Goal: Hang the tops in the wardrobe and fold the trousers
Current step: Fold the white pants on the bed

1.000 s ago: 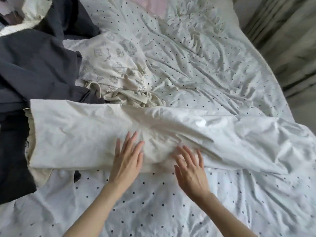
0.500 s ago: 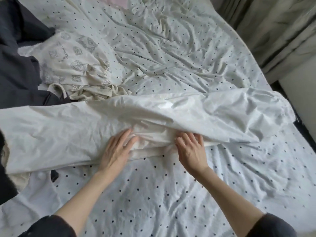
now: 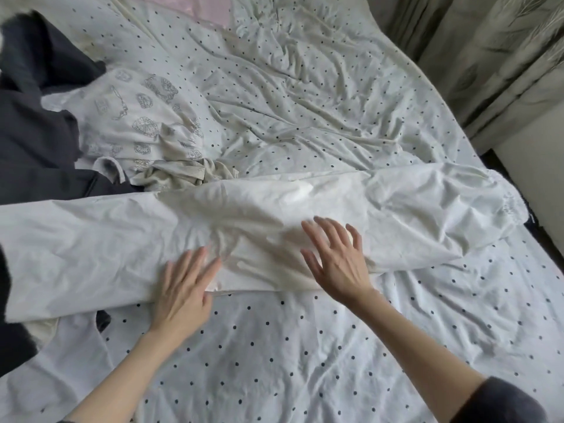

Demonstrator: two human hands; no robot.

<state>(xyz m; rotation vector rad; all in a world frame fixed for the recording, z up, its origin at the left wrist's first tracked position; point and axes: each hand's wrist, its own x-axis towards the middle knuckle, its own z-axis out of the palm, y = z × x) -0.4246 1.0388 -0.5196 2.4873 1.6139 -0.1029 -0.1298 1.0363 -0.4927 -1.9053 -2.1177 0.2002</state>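
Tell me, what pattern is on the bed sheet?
White bed sheet with small dark polka dots, clearest in the head view.

The person is wearing a dark grey top, its soft, slightly fuzzy right sleeve [image 3: 500, 403] sitting pushed up past the wrist. The forearms are showing bare. The left sleeve [image 3: 65, 420] is barely peeking in, probably the same dark fabric. No rings or watch are showing on the left hand [image 3: 183, 288] or right hand [image 3: 335, 257].

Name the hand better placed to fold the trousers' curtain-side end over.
Probably right. The right hand lies flat on the white trousers nearer that end; the left hand rests flat by the near edge, farther away.
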